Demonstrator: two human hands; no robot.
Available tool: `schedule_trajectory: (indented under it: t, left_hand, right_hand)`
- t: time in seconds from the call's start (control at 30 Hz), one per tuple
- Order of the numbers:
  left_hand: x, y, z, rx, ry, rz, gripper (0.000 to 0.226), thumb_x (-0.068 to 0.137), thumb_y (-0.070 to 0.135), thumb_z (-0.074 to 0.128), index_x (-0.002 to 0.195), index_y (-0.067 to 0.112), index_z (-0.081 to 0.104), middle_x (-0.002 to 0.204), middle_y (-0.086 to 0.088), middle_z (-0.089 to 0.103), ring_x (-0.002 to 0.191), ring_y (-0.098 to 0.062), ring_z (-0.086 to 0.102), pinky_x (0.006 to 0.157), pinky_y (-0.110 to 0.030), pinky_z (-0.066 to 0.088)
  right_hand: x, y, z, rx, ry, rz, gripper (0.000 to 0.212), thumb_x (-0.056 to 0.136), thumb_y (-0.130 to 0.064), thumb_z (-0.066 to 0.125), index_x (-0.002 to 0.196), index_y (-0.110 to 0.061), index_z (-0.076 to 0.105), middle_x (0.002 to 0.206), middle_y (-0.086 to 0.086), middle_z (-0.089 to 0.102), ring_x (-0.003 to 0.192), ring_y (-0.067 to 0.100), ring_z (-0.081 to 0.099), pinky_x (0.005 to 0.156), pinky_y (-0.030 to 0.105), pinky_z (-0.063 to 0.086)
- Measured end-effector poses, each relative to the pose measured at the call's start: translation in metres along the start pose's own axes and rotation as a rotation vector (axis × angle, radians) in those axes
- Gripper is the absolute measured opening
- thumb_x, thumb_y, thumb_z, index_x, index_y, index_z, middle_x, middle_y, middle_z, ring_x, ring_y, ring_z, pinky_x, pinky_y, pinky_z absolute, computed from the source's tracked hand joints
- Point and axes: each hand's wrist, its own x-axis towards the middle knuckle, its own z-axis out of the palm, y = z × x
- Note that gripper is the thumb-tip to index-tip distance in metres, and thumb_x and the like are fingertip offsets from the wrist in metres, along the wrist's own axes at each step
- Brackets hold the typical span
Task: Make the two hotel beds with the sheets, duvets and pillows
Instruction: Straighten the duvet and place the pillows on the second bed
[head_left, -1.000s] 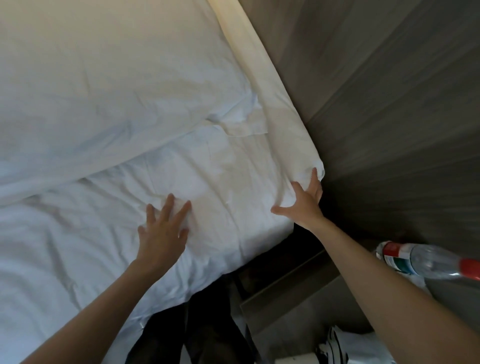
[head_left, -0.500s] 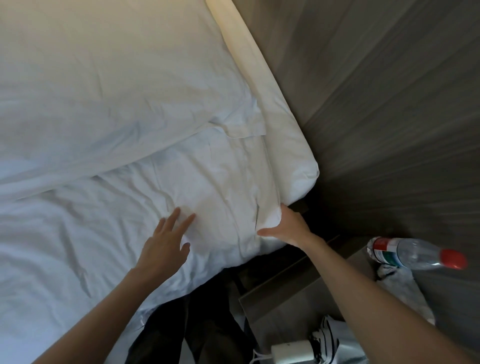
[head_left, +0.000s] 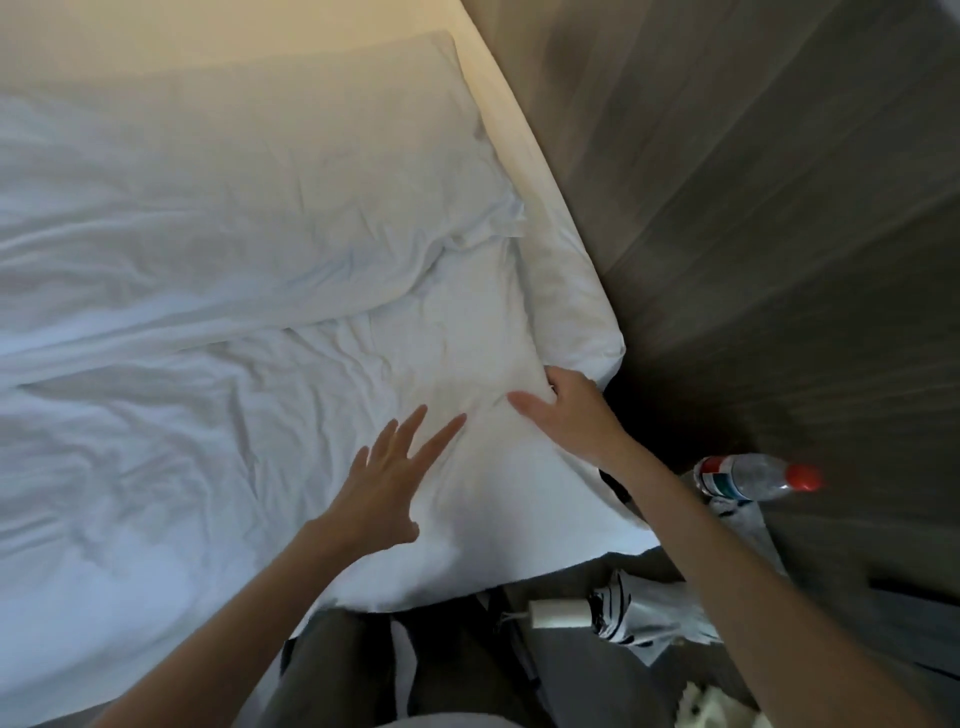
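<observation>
Near the head-end corner of the bed (head_left: 587, 332), close against the wood-panelled wall (head_left: 779, 208), the left hand (head_left: 395, 478) lay flat on the sheet (head_left: 234, 441). Its fingers were straight and spread, and it held nothing. The right hand (head_left: 571, 415) gripped a fold of the same sheet at that corner, thumb on top and fingers curled over the edge, their tips hidden by the cloth. A pillow (head_left: 260, 197) lay across the head of the bed, its lower corner near the grasped fold. The sheet was creased over most of its visible width.

The step in hand was judged to be tightening and tucking the sheet at this corner. To do it well, the right hand would need to draw the fold taut down and around the corner before pushing it under the mattress. Meanwhile the flat left hand should pin the cloth, so that the tension did not drag fresh creases across the surface. A steady pull was advisable, since a jerk could shift the pillow. A plastic bottle (head_left: 753, 475) near the right forearm could be knocked.
</observation>
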Motion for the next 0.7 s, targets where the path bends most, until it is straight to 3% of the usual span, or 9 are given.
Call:
schedule_trajectory:
  t: [0.1,0.2,0.3,0.37,0.43,0.53,0.63,0.7]
  left_hand:
    - [-0.017,0.013,0.0,-0.086,-0.048,-0.033,0.144,0.057,0.051,0.086,0.135,0.053,-0.035,0.158,0.004,-0.023,0.148,-0.028,-0.01,0.116,-0.06,0.015]
    - [-0.032,0.021,0.003,-0.321,0.109,-0.057,0.146,0.045,0.067,0.08,0.14,0.051,-0.029,0.161,0.006,-0.006,0.148,-0.023,0.005,0.112,-0.056,0.028]
    - [-0.044,0.024,0.008,-0.369,0.259,-0.101,0.142,0.051,0.059,0.081,0.141,0.05,-0.028,0.161,0.002,-0.001,0.148,-0.02,0.007,0.115,-0.048,0.027]
    - [-0.05,0.02,0.01,-0.347,0.359,-0.15,0.135,0.06,0.049,0.082,0.142,0.051,-0.026,0.161,-0.001,0.007,0.147,-0.021,0.011,0.115,-0.044,0.028]
    - [-0.052,0.009,0.007,-0.35,0.478,-0.218,0.12,0.069,0.043,0.08,0.15,0.043,-0.008,0.153,-0.002,0.03,0.139,-0.022,0.031,0.107,-0.041,0.038]
    - [-0.052,-0.011,-0.002,-0.403,0.586,-0.25,0.066,0.086,0.032,0.068,0.144,0.032,0.035,0.13,-0.001,0.057,0.116,-0.024,0.055,0.083,-0.033,0.043]
    - [-0.053,-0.024,-0.015,-0.413,0.667,-0.208,0.04,0.095,0.018,0.055,0.133,0.025,0.048,0.12,-0.001,0.065,0.106,-0.027,0.062,0.076,-0.03,0.042]
    - [-0.055,-0.029,-0.029,-0.43,0.686,-0.196,0.034,0.097,0.02,0.052,0.13,0.026,0.047,0.113,-0.003,0.067,0.099,-0.03,0.064,0.073,-0.033,0.044]
  right_hand:
    - [0.0,-0.033,-0.011,0.113,0.075,-0.027,0.012,0.088,-0.021,0.068,0.085,-0.008,0.067,0.085,0.005,0.071,0.082,0.023,0.067,0.076,0.039,0.054]
    - [-0.004,-0.061,-0.013,0.364,0.079,0.026,0.011,0.088,-0.011,0.067,0.079,-0.016,0.067,0.076,-0.003,0.069,0.071,0.013,0.066,0.072,0.03,0.055]
    - [-0.006,-0.081,-0.013,0.562,0.094,0.107,0.006,0.091,-0.01,0.065,0.086,-0.009,0.067,0.08,0.004,0.068,0.067,0.012,0.066,0.066,0.024,0.054]
    - [-0.007,-0.093,-0.018,0.686,0.091,0.147,0.008,0.091,-0.013,0.066,0.092,-0.006,0.068,0.087,0.008,0.07,0.074,0.018,0.068,0.071,0.026,0.056]
    - [-0.007,-0.102,-0.024,0.749,0.096,0.166,0.007,0.09,-0.016,0.068,0.089,-0.009,0.068,0.085,0.006,0.071,0.076,0.018,0.069,0.077,0.031,0.057]
    - [-0.01,-0.11,-0.032,0.706,0.11,0.152,0.012,0.09,-0.021,0.068,0.088,-0.009,0.066,0.09,0.005,0.069,0.085,0.021,0.067,0.078,0.031,0.056]
    - [-0.015,-0.116,-0.034,0.654,0.111,0.082,0.028,0.094,-0.019,0.062,0.121,-0.011,0.059,0.11,0.004,0.069,0.1,0.02,0.067,0.084,0.03,0.056]
    - [-0.026,-0.119,-0.032,0.589,0.101,-0.113,0.057,0.093,-0.012,0.061,0.141,-0.027,0.034,0.125,0.0,0.061,0.11,0.01,0.061,0.092,0.022,0.051]
